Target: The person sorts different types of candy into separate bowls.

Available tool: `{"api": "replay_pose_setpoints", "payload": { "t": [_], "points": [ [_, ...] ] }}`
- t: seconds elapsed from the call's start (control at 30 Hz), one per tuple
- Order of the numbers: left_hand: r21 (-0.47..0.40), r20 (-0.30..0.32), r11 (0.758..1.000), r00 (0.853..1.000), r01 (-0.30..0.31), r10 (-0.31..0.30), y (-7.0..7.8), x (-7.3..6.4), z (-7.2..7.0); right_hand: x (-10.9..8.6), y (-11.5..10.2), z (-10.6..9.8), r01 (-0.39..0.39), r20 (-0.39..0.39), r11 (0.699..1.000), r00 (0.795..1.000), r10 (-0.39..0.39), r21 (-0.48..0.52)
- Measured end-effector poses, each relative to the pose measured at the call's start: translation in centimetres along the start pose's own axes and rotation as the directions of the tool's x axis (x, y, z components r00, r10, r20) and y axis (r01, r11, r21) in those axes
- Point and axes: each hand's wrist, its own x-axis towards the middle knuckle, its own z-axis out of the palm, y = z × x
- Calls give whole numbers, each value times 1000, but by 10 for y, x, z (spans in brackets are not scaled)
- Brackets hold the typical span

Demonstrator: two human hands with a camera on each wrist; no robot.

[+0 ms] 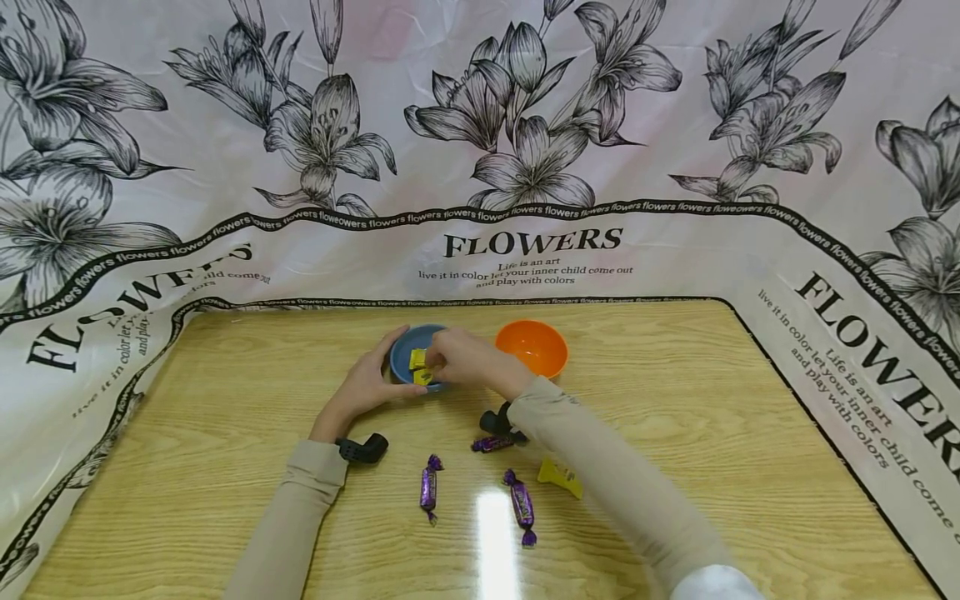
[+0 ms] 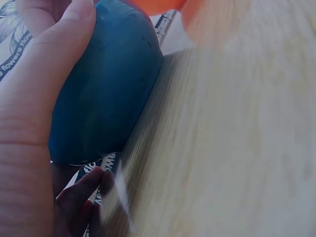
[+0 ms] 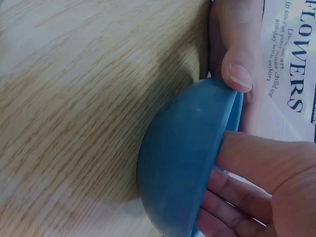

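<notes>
The left hand [image 1: 367, 382] clamps the round, blue, plastic-looking bowl [image 3: 180, 148], which might tip if the right hand [image 1: 463, 358], whose grip I can't tell from here, knocks it

Bare L hand [image 1: 372, 381] & R hand [image 1: 462, 360]. Long beige slvs, plain, lightly creased: L slv [image 1: 288, 517], R slv [image 1: 626, 483]. Blk wrist cams, L cam [image 1: 365, 449] w/ bent, rounded housing; R cam [image 1: 492, 422] partly covered. White patch [image 1: 716, 585] by R elbow, prob. fabric, cut off at btm.
</notes>
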Motion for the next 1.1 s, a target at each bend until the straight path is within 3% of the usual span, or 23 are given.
{"api": "replay_pose_setpoints", "payload": {
  "t": [0.23, 0.63, 0.93, 1.1],
  "points": [
    [-24, -5, 1000, 1000, -7, 7, -1, 0, 1, 4, -3, 3, -24, -4, 1000, 1000, 24, -4],
    [-27, -4, 1000, 1000, -9, 9, -1, 0, 1, -2, -4, 0, 20, -41, 1000, 999, -21, -3],
    [-9, -5, 1000, 1000, 9, -9, 0, 0, 0, -19, -6, -25, -57, -6, 998, 998, 57, 22],
    [-15, -6, 1000, 1000, 2, -2, 1, 1, 0, -36, -9, -44, -29, -57, 999, 998, 31, 35]
  ]
}}
